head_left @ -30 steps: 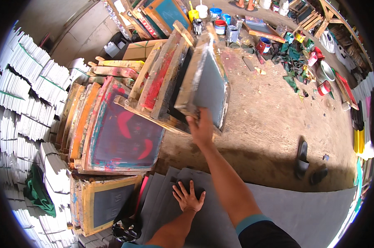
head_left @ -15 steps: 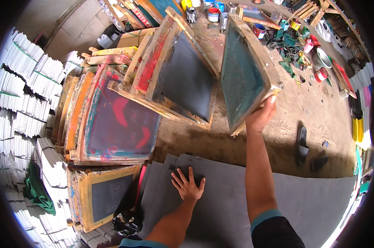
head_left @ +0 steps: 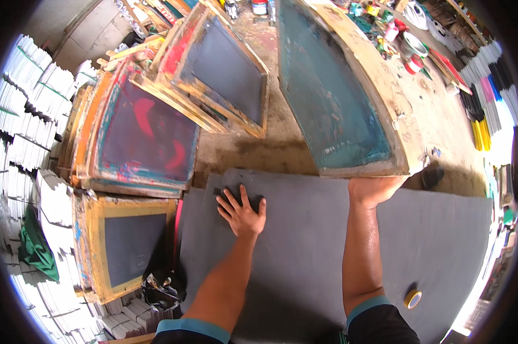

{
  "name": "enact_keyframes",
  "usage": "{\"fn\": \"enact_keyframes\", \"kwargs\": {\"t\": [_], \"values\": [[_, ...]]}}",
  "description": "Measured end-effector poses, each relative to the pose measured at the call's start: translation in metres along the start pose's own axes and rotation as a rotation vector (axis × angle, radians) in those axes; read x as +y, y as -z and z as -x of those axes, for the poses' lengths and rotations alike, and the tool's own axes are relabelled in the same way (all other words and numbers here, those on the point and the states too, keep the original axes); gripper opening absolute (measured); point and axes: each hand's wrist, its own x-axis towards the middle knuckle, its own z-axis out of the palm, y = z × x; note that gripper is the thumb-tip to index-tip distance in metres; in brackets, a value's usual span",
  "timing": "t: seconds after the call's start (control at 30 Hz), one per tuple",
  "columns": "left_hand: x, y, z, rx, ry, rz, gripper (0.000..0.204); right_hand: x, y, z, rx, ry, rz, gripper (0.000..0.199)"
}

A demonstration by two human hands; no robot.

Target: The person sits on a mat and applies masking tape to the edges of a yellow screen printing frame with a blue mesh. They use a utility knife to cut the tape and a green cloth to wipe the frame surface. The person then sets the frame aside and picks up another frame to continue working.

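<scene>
My right hand [head_left: 376, 190] grips the lower edge of a wooden-framed printing screen [head_left: 330, 97] with teal mesh. The frame is held up and tilted over the far edge of a dark grey sheet [head_left: 305, 246]; the fingers are partly hidden under it. My left hand [head_left: 243, 215] lies flat on the same sheet near its far left corner, fingers spread, holding nothing. Another wooden screen with grey mesh [head_left: 227, 57] leans just left of the lifted one.
Stacked screens with purple-red mesh [head_left: 147, 123] and a yellow-edged screen [head_left: 134, 252] stand at left. Beyond them rise bundled white paper stacks [head_left: 27, 120]. A roll of tape [head_left: 412, 298] lies on the sheet at right. A red paint can [head_left: 413, 65] sits on the floor.
My right hand has brought the teal screen nearer, turning its mesh more toward me. My left hand stays flat on the sheet. The view has shifted, and the tape roll now shows.
</scene>
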Motion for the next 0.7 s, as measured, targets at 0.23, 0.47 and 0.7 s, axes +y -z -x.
{"fn": "enact_keyframes", "kwargs": {"t": [0.23,0.47,0.7], "values": [[-0.005,0.015,0.004,-0.073,-0.139,0.157,0.088,-0.118,0.081,0.067,-0.496,0.264,0.302,0.068],[-0.101,0.081,0.174,-0.441,-0.302,1.739,0.083,-0.250,0.143,0.174,-0.794,0.700,0.663,0.066],[-0.170,0.058,0.344,-0.795,0.100,1.596,0.053,-0.292,0.202,0.291,-1.391,0.779,0.939,0.048]]}}
